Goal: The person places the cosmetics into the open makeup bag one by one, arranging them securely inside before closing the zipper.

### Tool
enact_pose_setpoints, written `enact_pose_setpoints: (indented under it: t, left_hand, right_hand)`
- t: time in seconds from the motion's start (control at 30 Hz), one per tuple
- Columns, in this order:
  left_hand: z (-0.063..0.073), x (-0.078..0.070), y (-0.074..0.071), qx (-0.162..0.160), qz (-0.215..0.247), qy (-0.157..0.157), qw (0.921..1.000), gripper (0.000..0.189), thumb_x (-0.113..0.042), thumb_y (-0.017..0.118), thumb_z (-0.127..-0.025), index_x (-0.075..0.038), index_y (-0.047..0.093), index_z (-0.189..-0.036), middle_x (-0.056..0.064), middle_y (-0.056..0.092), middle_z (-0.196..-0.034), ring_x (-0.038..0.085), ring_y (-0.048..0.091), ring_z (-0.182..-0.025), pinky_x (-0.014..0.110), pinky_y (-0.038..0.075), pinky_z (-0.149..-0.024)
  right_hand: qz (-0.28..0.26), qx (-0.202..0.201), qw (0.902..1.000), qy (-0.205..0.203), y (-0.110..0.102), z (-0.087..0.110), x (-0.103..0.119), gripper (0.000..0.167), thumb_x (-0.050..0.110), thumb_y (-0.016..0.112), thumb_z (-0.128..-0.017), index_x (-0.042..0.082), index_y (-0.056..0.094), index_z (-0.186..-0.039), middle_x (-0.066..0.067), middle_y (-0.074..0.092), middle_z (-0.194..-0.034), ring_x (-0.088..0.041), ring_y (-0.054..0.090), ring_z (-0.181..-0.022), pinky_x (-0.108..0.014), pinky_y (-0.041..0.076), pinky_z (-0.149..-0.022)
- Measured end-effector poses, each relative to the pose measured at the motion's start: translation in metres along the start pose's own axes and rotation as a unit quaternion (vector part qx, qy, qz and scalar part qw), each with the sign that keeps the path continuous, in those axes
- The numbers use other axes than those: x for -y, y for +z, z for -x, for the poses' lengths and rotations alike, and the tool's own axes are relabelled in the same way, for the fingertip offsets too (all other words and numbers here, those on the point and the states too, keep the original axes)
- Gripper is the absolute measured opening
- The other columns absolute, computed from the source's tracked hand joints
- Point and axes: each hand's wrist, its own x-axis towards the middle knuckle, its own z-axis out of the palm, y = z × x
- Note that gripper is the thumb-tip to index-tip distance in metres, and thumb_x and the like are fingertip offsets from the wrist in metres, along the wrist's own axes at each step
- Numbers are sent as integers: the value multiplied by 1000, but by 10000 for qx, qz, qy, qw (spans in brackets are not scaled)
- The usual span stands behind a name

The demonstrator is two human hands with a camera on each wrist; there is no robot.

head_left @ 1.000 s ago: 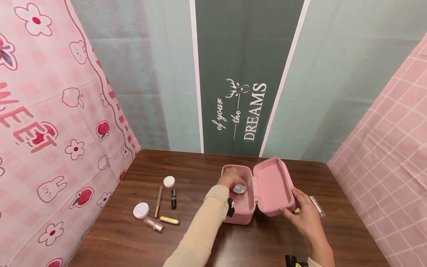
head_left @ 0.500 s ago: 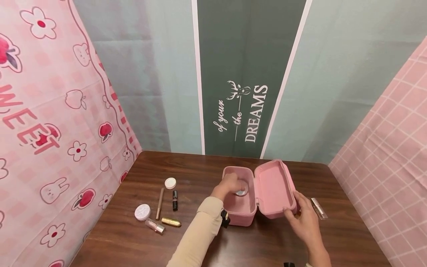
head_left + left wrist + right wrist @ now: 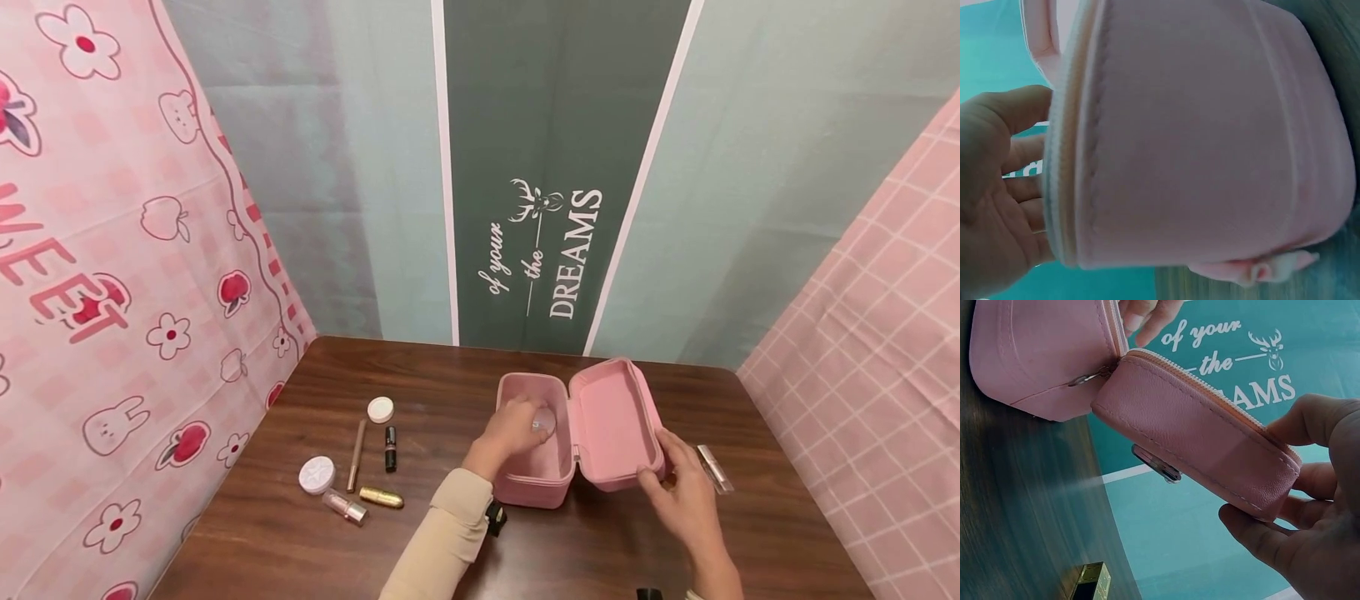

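A pink zip case (image 3: 536, 492) stands on the wooden table with its lid (image 3: 615, 425) swung out to the right. My left hand (image 3: 510, 433) reaches over the left rim into the case. Its fingers pinch a round, pale grey compact (image 3: 544, 421), partly covered by them. In the left wrist view, the case wall hides the compact and the fingertips of the left hand (image 3: 997, 187). My right hand (image 3: 684, 492) grips the lid's outer edge. The right wrist view shows the thumb of the right hand (image 3: 1310, 487) on the lid's zip side and fingers beneath.
Left of the case lie a white star-topped round box (image 3: 317, 474), a small white lid (image 3: 380, 409), a brown pencil (image 3: 357, 455), a black lipstick (image 3: 391, 449), a gold tube (image 3: 382, 497) and a clear-and-pink tube (image 3: 346, 507). A slim clear tube (image 3: 716, 469) lies right.
My left hand has drawn back a little toward the near left inside the case, and the compact has risen slightly with it. The right hand keeps its grip on the lid.
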Motion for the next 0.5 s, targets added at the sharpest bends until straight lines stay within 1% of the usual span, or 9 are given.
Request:
enact_pose_setpoints:
  t: [0.03,0.13,0.2,0.33,0.43,0.5]
  left_hand:
    - [2,0,0,-82,-203,65,9997,39,-29,71,-80,-11,64,-114,4,61,-106,17,57,-94,32,48,-79]
    - [8,-1,0,-272,-619,232,9974,40,-30,73,-78,-13,64,-113,4,59,-107,20,55,-97,36,47,-81]
    - [13,-1,-1,-411,-740,304,9959,39,-30,73,-78,-16,65,-113,4,59,-108,21,54,-99,39,46,-80]
    - [21,0,-1,-720,-839,363,9932,40,-32,74,-76,-20,64,-113,2,58,-110,20,53,-101,40,44,-77]
    - [27,2,-2,-946,-1037,443,9891,42,-34,74,-75,-21,63,-113,2,58,-109,20,53,-103,38,43,-78]
    - [30,2,-4,-1034,-1160,520,9865,43,-35,74,-75,-20,63,-114,3,58,-110,21,53,-104,38,43,-79]
  right_hand:
    - [-3,-7,10000,-7,0,0,-1,54,-2,68,-71,-12,52,-121,-26,50,-124,-37,57,-93,2,30,-71]
    - [27,-50,10000,-28,-1,-1,-2,54,-2,68,-70,-12,53,-120,-25,51,-123,-34,57,-89,1,32,-70]
    - [2,-75,10000,-33,-1,-2,-2,54,-2,67,-69,-12,54,-120,-24,52,-123,-33,57,-88,1,33,-71]
    - [-101,-32,9999,-74,-1,-3,-2,55,-2,67,-70,-11,53,-122,-25,51,-123,-36,57,-89,1,32,-71]
    - [-151,34,9998,-92,-1,-4,-3,55,-1,67,-70,-12,52,-122,-26,51,-123,-38,57,-91,1,32,-71]
    - [-150,62,9999,-57,-2,-4,-3,55,-2,67,-70,-12,52,-122,-26,50,-124,-37,57,-90,1,33,-70]
